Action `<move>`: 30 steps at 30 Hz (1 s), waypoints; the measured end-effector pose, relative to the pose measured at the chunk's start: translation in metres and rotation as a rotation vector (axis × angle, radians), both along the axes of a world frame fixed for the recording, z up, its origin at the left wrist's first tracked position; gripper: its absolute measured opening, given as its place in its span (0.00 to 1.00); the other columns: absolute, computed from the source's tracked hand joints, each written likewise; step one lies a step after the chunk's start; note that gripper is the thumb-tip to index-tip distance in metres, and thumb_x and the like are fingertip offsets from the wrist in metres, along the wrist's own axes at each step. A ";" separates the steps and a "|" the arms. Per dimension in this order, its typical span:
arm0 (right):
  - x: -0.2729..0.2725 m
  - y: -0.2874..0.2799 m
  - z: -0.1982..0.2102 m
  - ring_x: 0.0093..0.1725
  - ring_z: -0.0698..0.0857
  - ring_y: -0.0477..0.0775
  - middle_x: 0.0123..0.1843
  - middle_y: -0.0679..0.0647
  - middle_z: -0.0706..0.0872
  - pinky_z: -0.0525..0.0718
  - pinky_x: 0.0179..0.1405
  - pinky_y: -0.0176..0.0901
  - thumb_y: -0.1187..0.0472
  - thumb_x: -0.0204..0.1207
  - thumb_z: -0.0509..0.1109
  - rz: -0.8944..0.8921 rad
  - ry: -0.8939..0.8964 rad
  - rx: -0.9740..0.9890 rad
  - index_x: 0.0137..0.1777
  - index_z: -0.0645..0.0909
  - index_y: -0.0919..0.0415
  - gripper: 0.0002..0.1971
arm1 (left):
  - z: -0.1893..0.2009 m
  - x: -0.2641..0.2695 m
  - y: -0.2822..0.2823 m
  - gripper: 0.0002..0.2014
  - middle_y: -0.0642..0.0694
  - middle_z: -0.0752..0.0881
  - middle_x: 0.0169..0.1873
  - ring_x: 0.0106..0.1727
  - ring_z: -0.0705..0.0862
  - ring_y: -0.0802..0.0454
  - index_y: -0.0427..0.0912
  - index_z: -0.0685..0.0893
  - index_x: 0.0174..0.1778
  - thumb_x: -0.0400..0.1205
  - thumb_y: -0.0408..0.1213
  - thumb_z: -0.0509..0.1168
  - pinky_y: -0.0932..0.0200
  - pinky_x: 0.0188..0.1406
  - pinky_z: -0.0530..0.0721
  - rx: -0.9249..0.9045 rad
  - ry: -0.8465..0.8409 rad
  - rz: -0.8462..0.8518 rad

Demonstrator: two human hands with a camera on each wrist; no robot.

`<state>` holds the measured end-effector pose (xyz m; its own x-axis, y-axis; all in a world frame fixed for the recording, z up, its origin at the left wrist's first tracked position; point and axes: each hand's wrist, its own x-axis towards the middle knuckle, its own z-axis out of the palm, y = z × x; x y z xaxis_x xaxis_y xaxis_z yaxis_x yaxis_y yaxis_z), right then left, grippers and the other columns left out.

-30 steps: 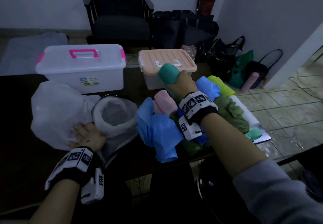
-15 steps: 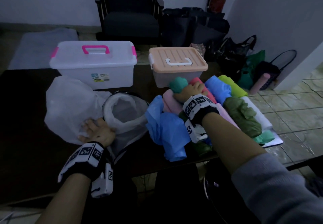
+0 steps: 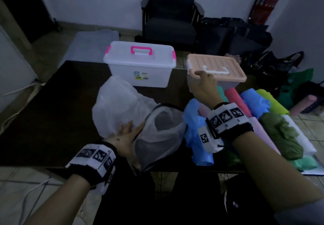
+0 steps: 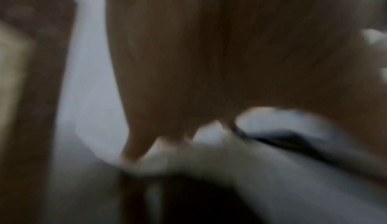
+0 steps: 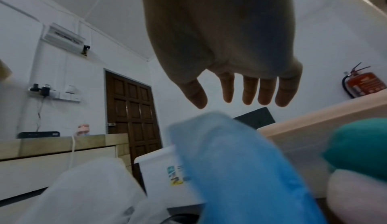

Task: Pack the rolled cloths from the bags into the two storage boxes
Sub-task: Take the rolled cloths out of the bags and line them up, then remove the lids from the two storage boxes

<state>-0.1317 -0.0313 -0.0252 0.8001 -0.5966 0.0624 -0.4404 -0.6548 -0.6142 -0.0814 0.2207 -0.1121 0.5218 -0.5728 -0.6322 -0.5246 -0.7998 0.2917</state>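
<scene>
Rolled cloths (image 3: 233,100) bright, heaped beside peach-lidded box (image 3: 217,66), right hand (image 3: 204,86) fingers loose, left hand (image 3: 125,135) flat on bag (image 3: 115,109)

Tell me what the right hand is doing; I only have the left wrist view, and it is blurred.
Observer: The right hand is at the near edge of the peach lid, fingers straight, holding nothing.
Operator: Are the boxes open?
Observer: No. That lid is on, and the pink-handled box is lidded too.
Operator: And my other hand?
Observer: The left hand rests on the white bag, fingers spread, beside the mesh bag.
</scene>
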 end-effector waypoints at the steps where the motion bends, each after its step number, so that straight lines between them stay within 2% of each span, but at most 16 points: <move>1: 0.003 0.006 -0.003 0.76 0.63 0.65 0.76 0.62 0.65 0.64 0.72 0.57 0.57 0.79 0.64 0.030 -0.004 -0.003 0.76 0.66 0.59 0.25 | -0.002 -0.002 0.006 0.59 0.49 0.36 0.82 0.82 0.34 0.41 0.65 0.38 0.80 0.65 0.56 0.77 0.36 0.79 0.48 -0.012 -0.027 0.021; 3: 0.008 0.019 -0.012 0.75 0.64 0.65 0.75 0.61 0.67 0.66 0.72 0.57 0.57 0.79 0.65 0.098 -0.018 0.031 0.75 0.67 0.58 0.24 | 0.000 -0.002 0.022 0.31 0.48 0.61 0.79 0.81 0.58 0.44 0.61 0.66 0.74 0.76 0.50 0.70 0.47 0.75 0.62 -0.260 -0.054 0.166; 4: 0.010 0.026 -0.018 0.75 0.66 0.65 0.74 0.61 0.68 0.68 0.72 0.57 0.58 0.79 0.65 0.132 -0.039 0.055 0.74 0.67 0.58 0.24 | 0.004 0.000 0.028 0.15 0.48 0.74 0.70 0.74 0.71 0.47 0.59 0.77 0.64 0.81 0.47 0.64 0.54 0.67 0.70 -0.406 -0.070 0.270; 5: 0.012 0.035 -0.023 0.74 0.67 0.64 0.72 0.62 0.70 0.69 0.71 0.57 0.60 0.80 0.64 0.159 -0.077 0.072 0.74 0.68 0.58 0.23 | 0.007 0.003 0.035 0.08 0.49 0.80 0.60 0.65 0.78 0.48 0.55 0.81 0.57 0.84 0.44 0.60 0.58 0.59 0.73 -0.503 -0.099 0.390; 7: 0.014 0.056 -0.033 0.71 0.71 0.63 0.69 0.63 0.73 0.70 0.70 0.53 0.61 0.80 0.63 0.181 -0.218 0.102 0.73 0.70 0.60 0.21 | 0.006 0.018 0.049 0.10 0.45 0.83 0.53 0.57 0.81 0.44 0.46 0.83 0.50 0.86 0.42 0.56 0.58 0.51 0.73 -0.542 -0.156 0.648; 9: 0.011 0.079 -0.039 0.69 0.72 0.59 0.67 0.61 0.75 0.68 0.67 0.43 0.58 0.81 0.61 0.160 -0.415 0.078 0.70 0.73 0.61 0.19 | 0.000 0.034 0.062 0.12 0.36 0.84 0.53 0.54 0.82 0.39 0.37 0.82 0.44 0.85 0.39 0.56 0.55 0.47 0.73 -0.539 -0.126 0.862; 10: 0.009 0.091 -0.042 0.67 0.73 0.58 0.66 0.60 0.76 0.68 0.64 0.41 0.55 0.81 0.59 0.157 -0.497 0.039 0.69 0.74 0.61 0.19 | -0.004 0.040 0.067 0.12 0.34 0.84 0.54 0.54 0.82 0.39 0.34 0.82 0.45 0.84 0.38 0.57 0.55 0.47 0.73 -0.536 -0.083 0.931; 12: 0.005 0.114 -0.048 0.64 0.76 0.57 0.63 0.58 0.79 0.73 0.64 0.47 0.50 0.80 0.55 0.267 -0.553 -0.075 0.66 0.77 0.60 0.21 | -0.010 0.051 0.072 0.14 0.34 0.83 0.57 0.57 0.81 0.38 0.30 0.82 0.54 0.84 0.39 0.59 0.55 0.49 0.74 -0.498 -0.002 0.998; 15: 0.007 0.145 -0.064 0.75 0.69 0.60 0.75 0.57 0.71 0.66 0.71 0.56 0.48 0.80 0.53 0.597 -0.360 -0.335 0.74 0.73 0.50 0.23 | -0.006 0.055 0.072 0.21 0.36 0.81 0.59 0.60 0.80 0.39 0.30 0.79 0.61 0.84 0.45 0.60 0.57 0.48 0.74 -0.355 -0.005 0.963; 17: 0.016 0.161 -0.071 0.83 0.51 0.60 0.84 0.53 0.54 0.51 0.77 0.62 0.45 0.83 0.51 0.744 -0.137 -0.441 0.80 0.61 0.41 0.24 | -0.002 0.056 0.071 0.21 0.35 0.81 0.59 0.57 0.81 0.40 0.31 0.78 0.62 0.83 0.45 0.61 0.57 0.46 0.75 -0.241 -0.057 0.876; 19: 0.030 0.170 -0.078 0.84 0.40 0.58 0.85 0.48 0.42 0.42 0.78 0.66 0.45 0.85 0.49 0.788 0.063 -0.453 0.81 0.50 0.38 0.25 | 0.003 0.052 0.071 0.19 0.36 0.81 0.58 0.55 0.81 0.41 0.34 0.79 0.62 0.81 0.44 0.63 0.54 0.49 0.80 -0.162 -0.133 0.782; 22: 0.049 0.171 -0.088 0.83 0.43 0.60 0.85 0.49 0.45 0.48 0.77 0.70 0.47 0.86 0.48 0.726 0.350 -0.271 0.82 0.49 0.40 0.25 | 0.003 0.050 0.075 0.24 0.38 0.80 0.59 0.57 0.80 0.39 0.43 0.75 0.66 0.76 0.49 0.65 0.50 0.51 0.79 -0.223 -0.214 0.882; 24: 0.056 0.170 -0.096 0.83 0.45 0.60 0.85 0.49 0.47 0.50 0.77 0.72 0.48 0.86 0.47 0.708 0.515 -0.128 0.82 0.50 0.42 0.24 | 0.002 0.048 0.079 0.29 0.39 0.74 0.67 0.66 0.75 0.38 0.47 0.68 0.71 0.76 0.49 0.66 0.45 0.59 0.75 -0.272 -0.322 0.897; 26: 0.060 0.170 -0.100 0.83 0.45 0.60 0.85 0.49 0.48 0.50 0.77 0.73 0.49 0.86 0.46 0.729 0.586 -0.173 0.81 0.53 0.43 0.24 | 0.003 0.040 0.081 0.32 0.44 0.66 0.73 0.74 0.65 0.42 0.50 0.63 0.76 0.77 0.46 0.67 0.40 0.72 0.63 -0.279 -0.605 0.738; 28: 0.068 0.169 -0.100 0.83 0.47 0.61 0.84 0.50 0.51 0.52 0.76 0.74 0.49 0.86 0.47 0.756 0.628 -0.235 0.80 0.56 0.44 0.23 | 0.005 0.032 0.077 0.28 0.50 0.66 0.75 0.77 0.62 0.49 0.52 0.65 0.76 0.79 0.41 0.63 0.42 0.78 0.52 -0.401 -0.834 0.501; 30: 0.079 0.168 -0.102 0.82 0.50 0.63 0.83 0.51 0.54 0.53 0.76 0.73 0.48 0.85 0.48 0.753 0.681 -0.190 0.80 0.59 0.46 0.23 | 0.003 0.026 0.067 0.25 0.51 0.68 0.75 0.76 0.65 0.54 0.51 0.66 0.77 0.82 0.36 0.58 0.52 0.78 0.55 -0.473 -0.730 0.309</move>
<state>-0.0524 0.1370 -0.1274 0.8632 0.0457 -0.5027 -0.0921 -0.9650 -0.2457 -0.0551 0.2880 -0.1087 0.8716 -0.4568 0.1781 -0.4902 -0.8166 0.3048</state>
